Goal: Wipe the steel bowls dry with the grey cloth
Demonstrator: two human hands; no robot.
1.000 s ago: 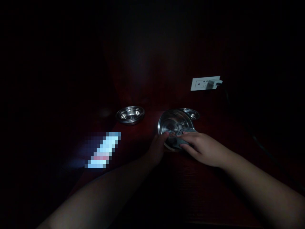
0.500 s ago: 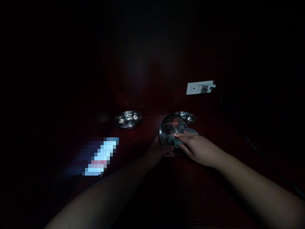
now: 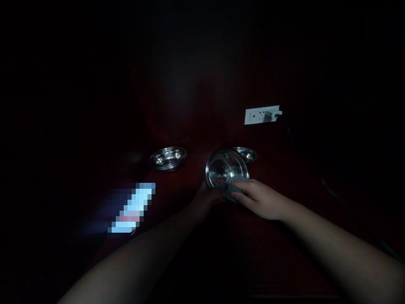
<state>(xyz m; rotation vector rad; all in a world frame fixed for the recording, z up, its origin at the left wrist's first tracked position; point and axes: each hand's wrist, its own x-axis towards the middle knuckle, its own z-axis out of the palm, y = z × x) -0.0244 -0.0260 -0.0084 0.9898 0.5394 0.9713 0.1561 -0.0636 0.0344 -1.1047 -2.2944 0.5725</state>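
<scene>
A shiny steel bowl (image 3: 218,164) is tilted up with its inside facing me. My left hand (image 3: 205,200) grips its lower left side, thumb near the rim, the other fingers mostly hidden in the dark. In my right hand (image 3: 257,198) is a grey-green cloth (image 3: 232,192), pinched between thumb and fingers at the bowl's lower rim. Behind the bowl, partly covered by it, a shallow steel dish (image 3: 249,154) lies on the dark red surface (image 3: 190,185).
To the left stands a stack of steel bowls (image 3: 168,158). Nearer me lies a lit, pixelated phone-like screen (image 3: 133,209). A white wall socket (image 3: 261,115) holds a plugged-in charger (image 3: 272,114), and a dark cable (image 3: 332,190) runs down the right side. Surroundings are very dark.
My right hand and the cloth have moved from inside the bowl down to its lower rim. The bowl has turned, showing more of its inside. The view has shifted slightly.
</scene>
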